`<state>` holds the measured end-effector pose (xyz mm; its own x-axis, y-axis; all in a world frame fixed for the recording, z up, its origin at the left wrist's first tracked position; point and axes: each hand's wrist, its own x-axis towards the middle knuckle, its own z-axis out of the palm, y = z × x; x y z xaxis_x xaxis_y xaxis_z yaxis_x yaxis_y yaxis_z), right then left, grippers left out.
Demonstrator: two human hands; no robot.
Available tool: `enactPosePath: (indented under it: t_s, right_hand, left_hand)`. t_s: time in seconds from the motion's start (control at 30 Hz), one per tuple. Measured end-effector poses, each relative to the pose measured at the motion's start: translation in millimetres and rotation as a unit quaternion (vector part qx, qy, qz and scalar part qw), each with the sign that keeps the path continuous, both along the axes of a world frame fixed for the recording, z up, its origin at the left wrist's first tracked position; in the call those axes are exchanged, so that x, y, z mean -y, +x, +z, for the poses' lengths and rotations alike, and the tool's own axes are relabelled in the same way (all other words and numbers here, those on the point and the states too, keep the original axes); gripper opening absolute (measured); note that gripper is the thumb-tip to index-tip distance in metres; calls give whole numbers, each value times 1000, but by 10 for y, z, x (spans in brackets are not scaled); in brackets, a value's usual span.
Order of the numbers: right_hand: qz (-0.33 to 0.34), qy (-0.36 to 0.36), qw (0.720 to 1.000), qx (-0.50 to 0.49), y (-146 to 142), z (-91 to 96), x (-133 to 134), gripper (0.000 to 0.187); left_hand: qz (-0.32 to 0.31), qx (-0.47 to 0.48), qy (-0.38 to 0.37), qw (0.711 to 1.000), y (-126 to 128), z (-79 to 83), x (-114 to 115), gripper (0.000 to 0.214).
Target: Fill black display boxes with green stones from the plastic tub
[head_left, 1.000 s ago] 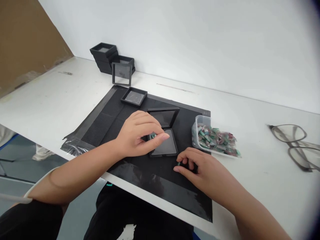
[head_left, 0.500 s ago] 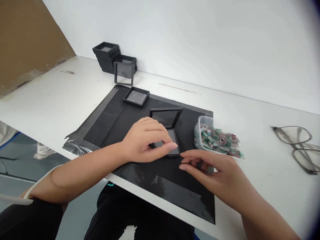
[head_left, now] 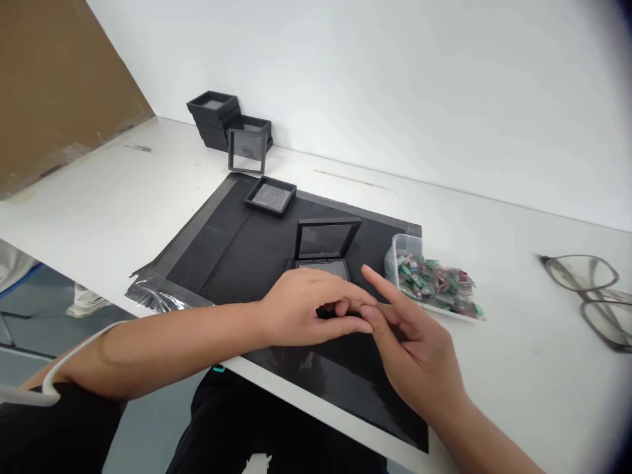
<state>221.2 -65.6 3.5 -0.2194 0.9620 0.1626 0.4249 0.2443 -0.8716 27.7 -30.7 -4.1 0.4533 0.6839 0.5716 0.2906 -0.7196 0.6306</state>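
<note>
My left hand (head_left: 309, 306) reaches in over the black mat, its thumb and fingers brought together toward the right. Its fingertips meet those of my right hand (head_left: 419, 355), whose thumb presses against them while the index finger points up and away. Anything between the fingertips is too small or hidden to make out. Just behind my left hand stands an opened black hinged frame (head_left: 328, 240) with a clear window in its raised lid. Its lower half is partly covered by my hand.
A clear plastic tub (head_left: 392, 260) of small wrapped green and red pieces (head_left: 437, 283) is beside my right hand. Another black frame (head_left: 270, 196) lies on the mat (head_left: 207, 253). Stacked frames (head_left: 214, 122) stand by the wall. Eyeglasses (head_left: 582, 271) rest at right.
My hands have come together; their fingertips, apart before, now touch. My left hand moved right and nearer, and my right index finger straightened upward. The opened frame stayed in place.
</note>
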Motion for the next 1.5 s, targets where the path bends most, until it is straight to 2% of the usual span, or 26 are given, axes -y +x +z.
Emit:
enactPosePath:
  t_s: [0.13, 0.23, 0.4, 0.6, 0.7, 0.83, 0.93, 1.03, 1.17, 1.23, 1.3, 1.4, 1.5]
  right_hand:
    - [28, -91, 991, -94, -66, 4, 22, 48]
    - [35, -137, 982, -126, -99, -3, 37, 47]
    - [11, -141, 980, -142, -81, -5, 56, 47]
    - [24, -152, 973, -171, -74, 74, 42, 48]
    - [21, -124, 977, -171, -60, 102, 40, 46]
    - [-25, -1, 997, -74, -19, 90, 58, 29]
    - [-46, 80, 996, 8, 3, 80, 60, 21]
    - [-49, 117, 990, 54, 8, 87, 45, 15]
    - [-47, 139, 988, 51, 5, 95, 21, 15]
    - [-41, 148, 987, 51, 4, 97, 18, 16]
    - [-25, 156, 986, 56, 2, 102, 23, 13]
    - [-25, 158, 985, 62, -2, 107, 35, 9]
    - [-36, 171, 983, 47, -2, 104, 36, 18]
  left_hand:
    - [0, 3, -23, 1000, -5, -21, -4, 19]
    - [2, 20, -44, 999, 0, -20, -11, 10]
    - [-9, 55, -56, 997, 6, 0, -35, 11]
    - [-29, 105, 32, 994, 15, 13, -43, 6]
    - [-16, 114, 15, 993, 16, 17, -38, 10]
    - [10, 147, -28, 989, 13, 10, -37, 14]
    - [-1, 156, -53, 986, 9, -3, -39, 13]
    - [-3, 148, -55, 987, 10, -11, -45, 13]
    - [-2, 140, -7, 990, 17, 13, -54, 12]
    - [-4, 149, -9, 989, 16, 39, -52, 12]
    - [-8, 152, -43, 987, 8, 62, -45, 10]
    - [-27, 135, -133, 982, -4, 75, -29, 14]
    - [-72, 123, -228, 963, -9, 60, -10, 23]
